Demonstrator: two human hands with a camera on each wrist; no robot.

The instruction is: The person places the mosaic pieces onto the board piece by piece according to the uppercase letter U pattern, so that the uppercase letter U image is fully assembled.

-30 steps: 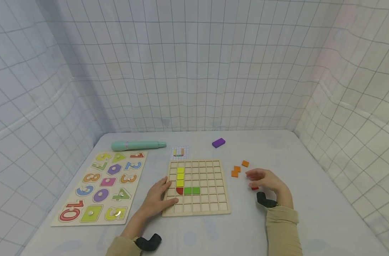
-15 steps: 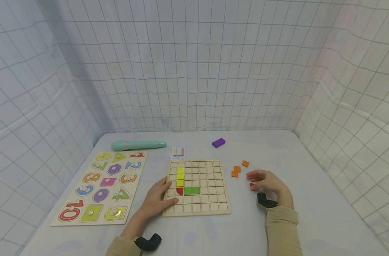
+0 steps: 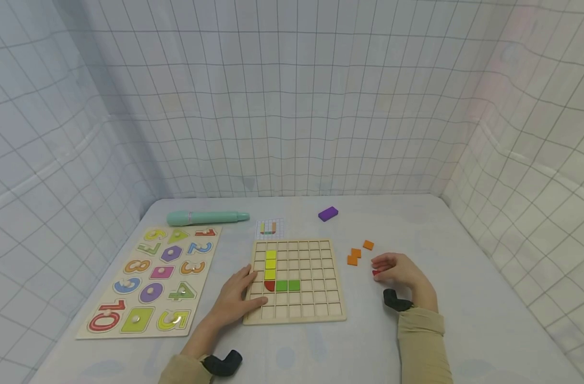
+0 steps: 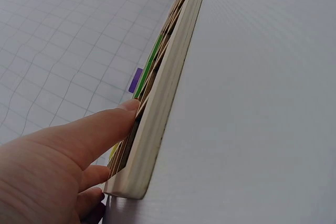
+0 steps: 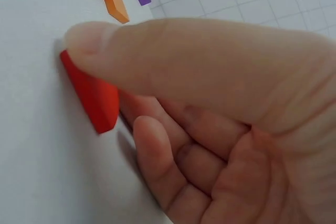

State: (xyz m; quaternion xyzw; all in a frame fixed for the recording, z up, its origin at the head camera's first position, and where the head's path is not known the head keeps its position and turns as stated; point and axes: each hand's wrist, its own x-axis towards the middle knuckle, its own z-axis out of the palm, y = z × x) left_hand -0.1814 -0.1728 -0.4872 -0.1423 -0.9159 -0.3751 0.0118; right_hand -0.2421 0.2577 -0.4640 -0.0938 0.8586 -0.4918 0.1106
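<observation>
A square wooden grid board (image 3: 316, 309) lies mid-table. Three yellow squares (image 3: 270, 264), a red quarter-circle (image 3: 270, 286) and two green squares (image 3: 288, 286) form an L in its cells. My left hand (image 3: 236, 296) rests on the board's left edge, thumb lying over the rim in the left wrist view and fingers extended along the side. To the right of the board, my right hand (image 3: 401, 271) pinches another red quarter-circle piece (image 5: 94, 95); the thumb covers its upper end, and the contact behind is partly hidden. Several orange squares (image 3: 352, 261) lie just left of that hand.
Behind the board is a small pattern card (image 3: 270, 229) with a coloured U. A number puzzle board (image 3: 148, 285) lies at the left, a mint-green microphone-shaped tube (image 3: 207, 217) behind it. A purple block (image 3: 328, 214) sits near the back. Grid-patterned curtains (image 3: 292, 106) enclose the table.
The red piece by my right hand has shifted forward and slightly left, pinched under the thumb. That hand and wrist moved slightly left. My left hand and the board stayed put.
</observation>
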